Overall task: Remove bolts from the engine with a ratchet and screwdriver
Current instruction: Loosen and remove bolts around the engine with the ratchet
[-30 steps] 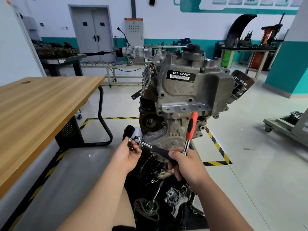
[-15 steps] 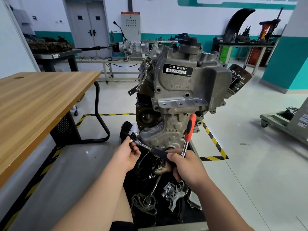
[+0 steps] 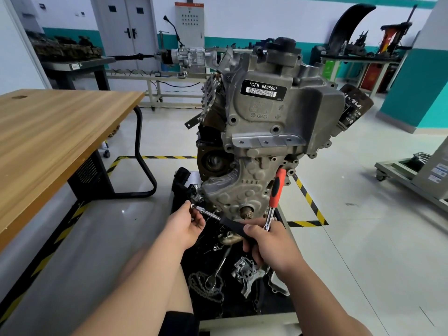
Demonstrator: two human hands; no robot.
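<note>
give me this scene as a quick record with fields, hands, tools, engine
engine: grey cast-metal engine, upright, label reads CFB 666660
right hand: grips black-handled screwdriver and orange-and-black-handled ratchet together
left hand: pinches the screwdriver's metal tip
ratchet pose: handle points up, in front of the engine
below: loose chain on black mat

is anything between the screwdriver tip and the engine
Only the left hand: it pinches the screwdriver at its tip, just off the engine's lower left corner. The right hand grips its handle and the ratchet.
</note>
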